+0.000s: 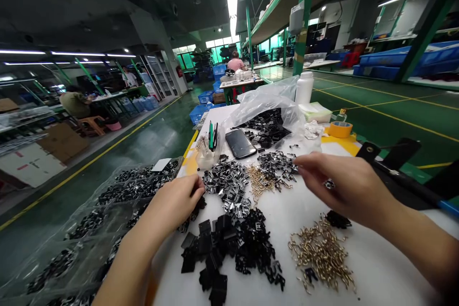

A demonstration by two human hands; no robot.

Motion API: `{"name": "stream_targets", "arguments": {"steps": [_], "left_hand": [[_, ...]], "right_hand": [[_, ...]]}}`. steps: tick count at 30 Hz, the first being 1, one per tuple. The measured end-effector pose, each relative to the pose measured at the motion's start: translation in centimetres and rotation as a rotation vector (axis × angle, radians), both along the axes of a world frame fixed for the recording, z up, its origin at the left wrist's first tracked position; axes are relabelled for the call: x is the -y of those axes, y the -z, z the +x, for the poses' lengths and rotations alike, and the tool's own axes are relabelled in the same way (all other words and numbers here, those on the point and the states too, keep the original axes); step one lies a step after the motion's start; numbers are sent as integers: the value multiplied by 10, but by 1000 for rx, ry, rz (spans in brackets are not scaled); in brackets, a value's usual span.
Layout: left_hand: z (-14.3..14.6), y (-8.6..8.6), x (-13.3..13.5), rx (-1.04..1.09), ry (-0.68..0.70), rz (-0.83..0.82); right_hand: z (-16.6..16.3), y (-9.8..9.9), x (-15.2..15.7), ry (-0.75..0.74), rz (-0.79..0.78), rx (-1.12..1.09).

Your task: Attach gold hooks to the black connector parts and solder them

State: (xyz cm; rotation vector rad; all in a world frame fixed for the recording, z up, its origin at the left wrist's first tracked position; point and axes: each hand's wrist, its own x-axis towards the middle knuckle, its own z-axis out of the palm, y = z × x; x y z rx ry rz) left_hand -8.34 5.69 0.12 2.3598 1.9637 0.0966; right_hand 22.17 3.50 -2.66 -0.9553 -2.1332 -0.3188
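My left hand [179, 198] is closed, fingers curled toward the thumb, at the left edge of the white tabletop [279, 220]. Whatever it may hold is hidden; small black parts lie just beneath it. Beside it spreads a heap of silver metal clips [229, 179]. My right hand [344, 189] hovers on the right with fingertips pinched together, and I cannot make out what is in them. Close to those fingertips is a pile of dark metal clips [278, 163]. Small brass hooks [260, 181] lie between the piles, with more brass hooks [322, 253] nearer me. Black flat pieces [215, 239] lie in front.
A phone [240, 144], a plastic bag of black parts [267, 124], green-handled tweezers [213, 136], a white bottle [304, 87] and orange tape [340, 129] stand farther back. Left is a divided clear tray [93, 244] of parts. A black tool [401, 177] lies right.
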Motion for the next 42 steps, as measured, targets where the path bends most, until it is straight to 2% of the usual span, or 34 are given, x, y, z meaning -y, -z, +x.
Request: {"name": "stream_targets", "arguments": {"steps": [3, 6, 9, 12, 15, 20, 25, 27, 30, 32, 35, 37, 42], "left_hand": [[-1, 5, 0, -68, -6, -55], [0, 7, -2, -106, -9, -49], [4, 7, -5, -108, -7, 2], [14, 7, -3, -65, 19, 77], [28, 5, 4, 69, 95, 107], [41, 4, 16, 300, 134, 110], [47, 4, 20, 521, 141, 64], [53, 7, 24, 679, 168, -61], [63, 17, 31, 991, 202, -426], [70, 26, 34, 1130, 186, -633], [75, 33, 35, 1252, 212, -755], [74, 32, 32, 1287, 205, -727], [68, 21, 27, 1333, 85, -661]], "right_hand": [[10, -4, -6, 168, -55, 18], [21, -3, -11, 299, -312, 168], [33, 3, -9, 297, -575, 329], [39, 11, -1, 258, -701, 435], [40, 20, 5, 259, -754, 499], [43, 25, 5, 196, -777, 494], [38, 5, 3, 71, -803, 411], [22, -1, 3, -25, -818, 261], [-10, 2, 8, -159, -712, -17], [-29, 10, 12, -214, -578, -83], [-45, 19, 16, -295, -506, -73], [-44, 20, 15, -282, -493, -57], [-18, 26, -8, 19, -421, 51]]}}
